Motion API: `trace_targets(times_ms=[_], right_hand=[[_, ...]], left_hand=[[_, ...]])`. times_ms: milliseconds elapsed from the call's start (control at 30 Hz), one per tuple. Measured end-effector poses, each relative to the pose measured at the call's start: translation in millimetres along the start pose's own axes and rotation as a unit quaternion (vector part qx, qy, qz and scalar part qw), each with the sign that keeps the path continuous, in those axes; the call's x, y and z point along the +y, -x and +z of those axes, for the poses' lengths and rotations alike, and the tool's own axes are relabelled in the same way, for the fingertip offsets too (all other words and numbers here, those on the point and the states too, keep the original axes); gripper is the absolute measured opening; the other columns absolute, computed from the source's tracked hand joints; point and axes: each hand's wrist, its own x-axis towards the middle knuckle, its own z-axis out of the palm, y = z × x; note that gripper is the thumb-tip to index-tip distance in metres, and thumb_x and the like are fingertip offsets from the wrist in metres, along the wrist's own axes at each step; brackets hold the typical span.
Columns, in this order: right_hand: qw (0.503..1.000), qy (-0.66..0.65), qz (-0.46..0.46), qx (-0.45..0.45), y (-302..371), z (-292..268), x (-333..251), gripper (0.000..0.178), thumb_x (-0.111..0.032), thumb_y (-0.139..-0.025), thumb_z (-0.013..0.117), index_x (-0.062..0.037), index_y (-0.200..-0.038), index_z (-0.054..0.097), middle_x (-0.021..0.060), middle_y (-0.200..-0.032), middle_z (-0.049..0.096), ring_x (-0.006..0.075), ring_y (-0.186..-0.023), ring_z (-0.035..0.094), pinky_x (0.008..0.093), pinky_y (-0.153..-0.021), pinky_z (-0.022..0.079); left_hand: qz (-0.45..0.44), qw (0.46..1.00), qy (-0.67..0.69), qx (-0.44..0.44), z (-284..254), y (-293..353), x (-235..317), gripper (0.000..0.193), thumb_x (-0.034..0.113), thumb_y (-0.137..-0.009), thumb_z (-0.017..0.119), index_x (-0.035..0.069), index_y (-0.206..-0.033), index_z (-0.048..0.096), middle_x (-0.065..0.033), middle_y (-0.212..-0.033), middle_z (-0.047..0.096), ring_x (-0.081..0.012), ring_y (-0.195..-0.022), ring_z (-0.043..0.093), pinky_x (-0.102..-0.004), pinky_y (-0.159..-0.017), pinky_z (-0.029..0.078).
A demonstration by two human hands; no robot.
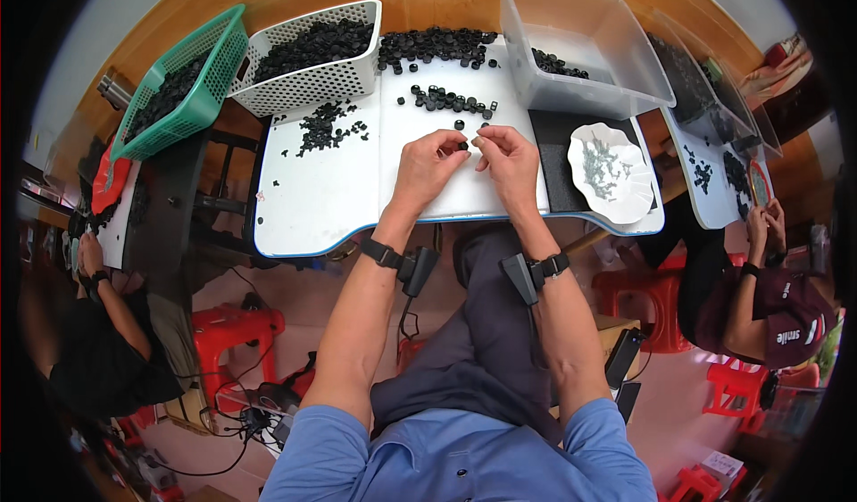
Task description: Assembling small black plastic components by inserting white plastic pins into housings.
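Both my hands meet over the white tabletop, near its front edge. Thumb and fingertips of my left hand pinch a small black part. My right hand is closed in a pinch right beside it; what its fingertips hold is too small to name. Just beyond them lies a loose black knob-like piece. Farther back is a loose group of similar black pieces, with a larger heap behind it. Small black parts lie scattered to the left.
A white perforated basket and a green basket hold black parts at the back left. A clear bin stands back right. A white scalloped dish with small metallic pieces rests on a black mat. Other people work at both sides.
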Motion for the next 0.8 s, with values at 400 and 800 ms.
trace_targets(times_ms=[400, 800], right_hand=[[0.993, 0.095, -0.051, 0.045, 3, 3, 10, 0.011, -0.009, -0.088, 0.075, -0.0007, -0.095, 0.077, 0.0026, -0.079, 0.074, 0.0064, -0.063, 0.058, 0.0258, -0.059, 0.047], [0.978, 0.166, -0.119, 0.028, 9, 6, 5, 0.008, -0.007, -0.086, 0.076, -0.0022, -0.092, 0.076, 0.0062, -0.081, 0.073, 0.0122, -0.061, 0.059, 0.0277, -0.058, 0.048]], left_hand=[[0.029, 0.999, -0.015, -0.003, 3, -1, -1, 0.024, 0.009, -0.087, 0.077, 0.002, -0.110, 0.077, -0.0085, -0.089, 0.077, -0.0133, -0.075, 0.070, -0.0273, -0.071, 0.056], [0.037, 0.999, -0.022, -0.001, 4, -1, -4, 0.024, 0.010, -0.088, 0.076, 0.001, -0.111, 0.076, -0.0106, -0.094, 0.078, -0.0150, -0.080, 0.072, -0.0286, -0.074, 0.057]])
